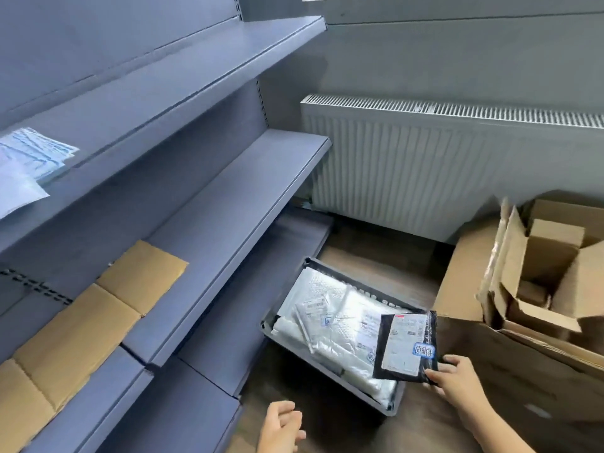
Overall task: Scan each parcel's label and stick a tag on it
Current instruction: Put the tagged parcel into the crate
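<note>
My right hand (452,377) pinches the lower right corner of a black parcel bag (405,346) and holds it above the near end of a grey crate (385,408) on the floor. The bag carries a white shipping label and a small blue-and-white tag (424,350). Inside the crate lie several white plastic parcel bags (330,328) with labels. My left hand (281,426) hovers at the bottom of the frame with loosely curled fingers, holding nothing.
Grey metal shelving (228,197) fills the left side; cardboard boxes (98,308) lie on a lower shelf and pale parcels (29,165) on a higher one. An open cardboard carton (523,289) stands right. A white radiator (441,165) lines the back wall.
</note>
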Motion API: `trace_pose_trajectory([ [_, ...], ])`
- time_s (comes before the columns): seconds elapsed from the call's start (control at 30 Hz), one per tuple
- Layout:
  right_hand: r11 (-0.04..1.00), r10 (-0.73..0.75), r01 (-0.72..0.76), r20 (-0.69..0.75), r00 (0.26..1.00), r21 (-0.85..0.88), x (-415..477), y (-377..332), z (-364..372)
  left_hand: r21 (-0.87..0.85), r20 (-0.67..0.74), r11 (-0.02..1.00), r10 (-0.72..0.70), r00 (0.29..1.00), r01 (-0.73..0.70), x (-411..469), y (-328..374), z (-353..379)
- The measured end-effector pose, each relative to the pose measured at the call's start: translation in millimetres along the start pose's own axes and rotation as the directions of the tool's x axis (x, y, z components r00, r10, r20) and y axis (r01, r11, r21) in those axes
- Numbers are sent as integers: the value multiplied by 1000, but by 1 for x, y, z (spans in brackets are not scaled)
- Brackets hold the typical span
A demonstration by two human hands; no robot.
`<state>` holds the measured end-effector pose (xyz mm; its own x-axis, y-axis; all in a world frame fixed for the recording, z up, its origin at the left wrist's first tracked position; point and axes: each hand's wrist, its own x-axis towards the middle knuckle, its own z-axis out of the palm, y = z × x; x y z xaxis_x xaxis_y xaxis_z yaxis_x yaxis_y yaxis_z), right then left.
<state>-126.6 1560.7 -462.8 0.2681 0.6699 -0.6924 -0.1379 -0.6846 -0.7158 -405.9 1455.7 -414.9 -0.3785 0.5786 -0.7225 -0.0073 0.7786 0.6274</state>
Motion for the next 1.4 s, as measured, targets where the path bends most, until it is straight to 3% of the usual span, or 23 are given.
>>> trace_pose_trajectory([
  [0.17, 994, -46, 48, -29, 999, 93, 72, 55, 37, -44, -10, 999, 16, 1000, -17, 68, -43, 24],
  [0.2, 975, -61, 49, 50, 997, 215, 87, 64, 46, -60, -26, 998, 32, 999, -34, 82, -53, 29],
  [0.23, 973, -93, 67, 112, 989, 221, 103, 74, 51, -55, -46, 997, 49, 998, -51, 94, -60, 32],
  [0.3, 995, -69, 64, 54, 996, 78, 118, 86, 64, -64, -73, 997, 47, 996, -52, 120, -75, 40],
  [0.4, 985, 47, -57, 64, 997, 164, 144, 94, 85, -20, -63, 1000, 20, 998, -22, 149, -92, 49],
  [0.6, 990, 137, -137, -15, 990, 27, 156, 115, 83, 39, -20, 999, -22, 1000, 23, 149, -109, 46],
  [0.73, 980, 151, -141, 61, 987, -144, 124, 102, 74, 31, 3, 999, -13, 1000, 12, 126, -91, 34],
  [0.87, 980, 121, -88, 179, 976, -181, 74, 63, 92, 30, 39, 999, 32, 999, -33, 97, -58, 13],
  [0.97, 979, 136, -78, 322, 937, -187, 26, 30, 114, 24, -3, 998, 64, 998, -64, 65, -41, -9],
  [1.1, 985, 165, -117, 501, 849, -125, -43, 0, 149, -106, -137, 990, 81, 987, -96, 10, -22, -50],
  [1.27, 944, 252, -26, 665, 703, -330, -142, 6, 187, -251, -340, 964, -8, 941, -83, -79, -51, -112],
  [1.4, 858, 370, 70, 708, 602, -508, -228, 42, 204, -365, -462, 931, -177, 869, -5, -154, -123, -155],
])
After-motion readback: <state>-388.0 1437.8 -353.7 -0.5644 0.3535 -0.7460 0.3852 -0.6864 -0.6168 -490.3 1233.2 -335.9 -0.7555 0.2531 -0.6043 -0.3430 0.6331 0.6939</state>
